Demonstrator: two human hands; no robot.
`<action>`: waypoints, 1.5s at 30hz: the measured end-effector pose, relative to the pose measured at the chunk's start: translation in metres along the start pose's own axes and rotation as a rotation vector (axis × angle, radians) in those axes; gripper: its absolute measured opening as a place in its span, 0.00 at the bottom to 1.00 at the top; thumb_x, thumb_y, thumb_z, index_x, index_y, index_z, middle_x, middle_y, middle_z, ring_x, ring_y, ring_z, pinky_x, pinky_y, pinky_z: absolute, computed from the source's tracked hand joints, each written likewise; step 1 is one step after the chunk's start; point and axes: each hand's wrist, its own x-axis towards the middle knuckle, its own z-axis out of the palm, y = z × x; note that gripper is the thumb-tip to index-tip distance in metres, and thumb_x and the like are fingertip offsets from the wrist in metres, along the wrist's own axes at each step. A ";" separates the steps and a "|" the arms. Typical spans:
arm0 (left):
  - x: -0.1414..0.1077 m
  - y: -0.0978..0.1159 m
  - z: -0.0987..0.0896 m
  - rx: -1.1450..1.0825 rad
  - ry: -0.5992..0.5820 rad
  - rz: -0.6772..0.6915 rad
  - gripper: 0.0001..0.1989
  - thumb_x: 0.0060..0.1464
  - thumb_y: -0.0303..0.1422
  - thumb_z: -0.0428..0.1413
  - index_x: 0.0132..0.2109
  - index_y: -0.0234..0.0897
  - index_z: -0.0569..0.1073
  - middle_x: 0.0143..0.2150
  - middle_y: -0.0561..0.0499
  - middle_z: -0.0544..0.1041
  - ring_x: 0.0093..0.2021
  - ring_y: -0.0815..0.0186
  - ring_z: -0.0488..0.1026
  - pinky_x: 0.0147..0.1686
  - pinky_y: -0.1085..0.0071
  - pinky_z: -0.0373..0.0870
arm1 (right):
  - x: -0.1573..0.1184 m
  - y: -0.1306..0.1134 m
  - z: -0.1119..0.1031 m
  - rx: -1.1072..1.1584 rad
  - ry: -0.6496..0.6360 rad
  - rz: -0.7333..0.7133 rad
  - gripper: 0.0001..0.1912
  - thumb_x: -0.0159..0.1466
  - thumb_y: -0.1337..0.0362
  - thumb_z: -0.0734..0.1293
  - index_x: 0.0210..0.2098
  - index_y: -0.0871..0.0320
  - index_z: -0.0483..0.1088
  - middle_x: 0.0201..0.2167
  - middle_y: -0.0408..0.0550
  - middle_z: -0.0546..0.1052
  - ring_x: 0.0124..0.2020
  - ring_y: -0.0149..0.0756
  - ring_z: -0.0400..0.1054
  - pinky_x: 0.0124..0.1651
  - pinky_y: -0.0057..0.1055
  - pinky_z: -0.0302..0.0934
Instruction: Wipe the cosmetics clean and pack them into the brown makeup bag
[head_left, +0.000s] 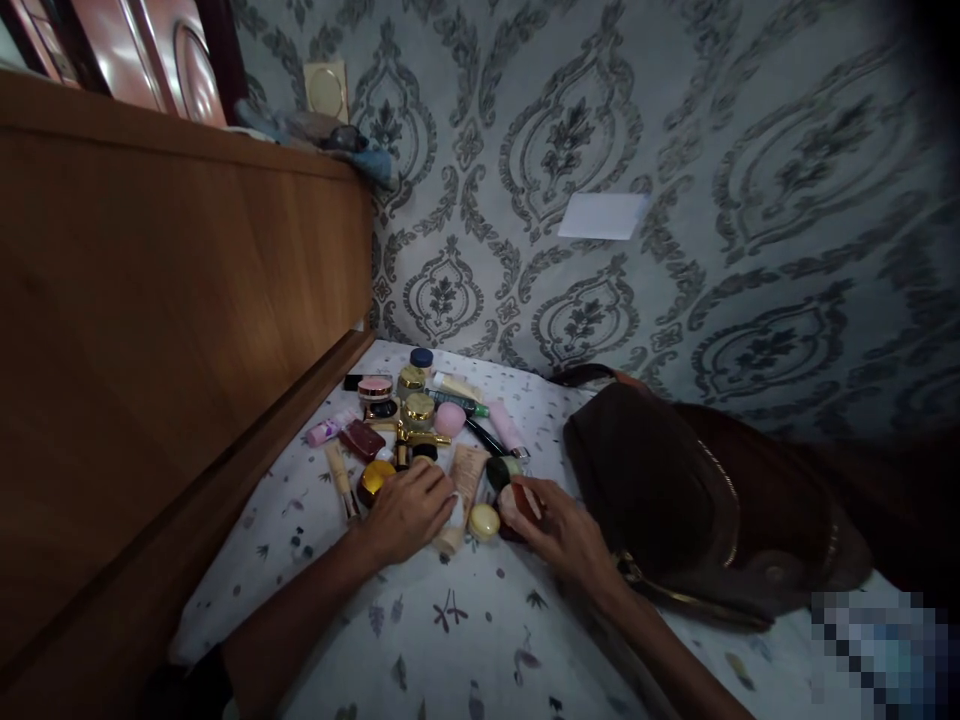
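Red-brown thing [527, 500] pinched between thumb and fingers of the right hand [562, 532], near the yellow pot [484, 521]. Cannot tell if gripping with the left hand [411, 512], fingers bunched by the tan tube [469, 468]. Could bump the pot and tip it by moving too fast.

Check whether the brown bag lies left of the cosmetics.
No, the brown bag lies to the right of the cosmetics, nearer the right hand.
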 end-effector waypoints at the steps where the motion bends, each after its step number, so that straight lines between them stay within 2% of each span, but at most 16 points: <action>1: 0.000 0.000 0.001 0.004 0.002 -0.006 0.11 0.67 0.32 0.46 0.36 0.37 0.69 0.34 0.48 0.72 0.38 0.61 0.69 0.36 0.65 0.68 | 0.005 -0.002 -0.002 -0.008 0.025 0.019 0.20 0.64 0.48 0.63 0.46 0.53 0.74 0.41 0.55 0.79 0.40 0.47 0.75 0.42 0.41 0.68; 4: 0.000 -0.002 0.003 0.008 -0.008 -0.012 0.11 0.67 0.33 0.46 0.36 0.37 0.69 0.34 0.49 0.72 0.38 0.61 0.68 0.36 0.65 0.68 | 0.035 -0.013 -0.004 -0.006 0.080 0.051 0.19 0.64 0.48 0.61 0.41 0.55 0.76 0.38 0.55 0.80 0.39 0.47 0.74 0.42 0.41 0.66; 8: -0.002 -0.004 0.002 -0.026 -0.027 0.002 0.13 0.68 0.32 0.44 0.36 0.37 0.69 0.34 0.47 0.72 0.39 0.60 0.68 0.38 0.64 0.68 | 0.094 -0.026 0.004 0.122 0.072 0.061 0.17 0.63 0.52 0.62 0.36 0.55 0.76 0.36 0.52 0.80 0.36 0.44 0.73 0.42 0.39 0.65; 10: -0.003 -0.006 0.002 -0.059 -0.043 -0.002 0.13 0.68 0.32 0.44 0.37 0.36 0.70 0.35 0.47 0.71 0.40 0.59 0.68 0.40 0.63 0.68 | 0.122 -0.024 0.014 0.251 0.010 0.097 0.14 0.62 0.55 0.62 0.34 0.57 0.76 0.34 0.50 0.80 0.36 0.42 0.72 0.42 0.37 0.65; 13: -0.003 -0.008 0.003 -0.089 -0.069 -0.012 0.14 0.69 0.33 0.43 0.38 0.36 0.70 0.35 0.46 0.71 0.41 0.59 0.68 0.40 0.63 0.67 | 0.153 -0.012 0.031 0.289 -0.031 0.172 0.15 0.63 0.58 0.60 0.33 0.59 0.76 0.30 0.49 0.79 0.34 0.39 0.71 0.38 0.33 0.64; 18: -0.002 -0.008 0.003 -0.048 -0.065 -0.003 0.15 0.69 0.33 0.43 0.37 0.36 0.70 0.35 0.46 0.71 0.40 0.59 0.68 0.38 0.63 0.67 | 0.184 0.002 0.056 0.282 -0.055 0.223 0.15 0.63 0.59 0.62 0.36 0.62 0.76 0.29 0.47 0.79 0.34 0.36 0.71 0.37 0.29 0.63; 25: 0.000 -0.007 0.003 -0.016 -0.038 0.015 0.11 0.67 0.31 0.47 0.36 0.36 0.69 0.34 0.49 0.72 0.38 0.60 0.68 0.37 0.65 0.68 | 0.232 -0.007 0.087 0.219 -0.080 0.190 0.11 0.61 0.61 0.65 0.37 0.62 0.77 0.33 0.51 0.80 0.36 0.39 0.72 0.41 0.33 0.64; 30: 0.000 -0.006 0.006 0.001 -0.039 -0.010 0.11 0.67 0.31 0.46 0.35 0.37 0.68 0.33 0.49 0.72 0.38 0.61 0.68 0.36 0.65 0.68 | 0.248 -0.013 0.096 0.183 -0.091 0.156 0.14 0.60 0.59 0.68 0.43 0.60 0.75 0.40 0.54 0.79 0.39 0.41 0.73 0.45 0.36 0.65; 33: 0.000 -0.006 0.005 0.012 -0.037 -0.004 0.11 0.67 0.32 0.46 0.35 0.38 0.68 0.33 0.49 0.71 0.38 0.61 0.69 0.34 0.65 0.67 | 0.242 -0.018 0.093 0.177 -0.103 0.134 0.14 0.60 0.61 0.68 0.43 0.60 0.75 0.38 0.53 0.79 0.38 0.40 0.72 0.46 0.36 0.65; 36: -0.001 -0.007 0.003 0.016 -0.048 0.000 0.11 0.68 0.32 0.46 0.36 0.37 0.68 0.33 0.49 0.72 0.38 0.61 0.69 0.34 0.65 0.67 | 0.214 -0.022 0.078 0.193 -0.112 0.108 0.14 0.60 0.61 0.68 0.43 0.60 0.75 0.39 0.52 0.79 0.40 0.41 0.72 0.47 0.36 0.64; 39: -0.002 -0.008 0.002 0.001 -0.071 0.000 0.11 0.68 0.32 0.46 0.37 0.37 0.69 0.35 0.48 0.72 0.40 0.60 0.69 0.37 0.65 0.68 | 0.157 -0.024 0.047 0.214 -0.088 0.067 0.14 0.62 0.57 0.67 0.43 0.57 0.75 0.44 0.51 0.78 0.44 0.41 0.72 0.47 0.36 0.65; 42: -0.002 -0.010 0.002 -0.021 -0.098 0.009 0.11 0.68 0.31 0.45 0.38 0.36 0.69 0.36 0.47 0.72 0.41 0.59 0.69 0.41 0.63 0.69 | 0.084 -0.028 0.013 0.174 0.073 0.004 0.16 0.67 0.53 0.62 0.41 0.57 0.74 0.39 0.50 0.78 0.40 0.41 0.71 0.43 0.37 0.65; 45: -0.002 -0.010 0.001 -0.032 -0.090 0.009 0.12 0.68 0.30 0.45 0.38 0.36 0.70 0.36 0.47 0.73 0.40 0.59 0.69 0.40 0.64 0.69 | 0.018 -0.031 -0.001 0.109 0.185 0.040 0.15 0.69 0.54 0.59 0.40 0.57 0.73 0.37 0.51 0.76 0.39 0.40 0.70 0.44 0.38 0.64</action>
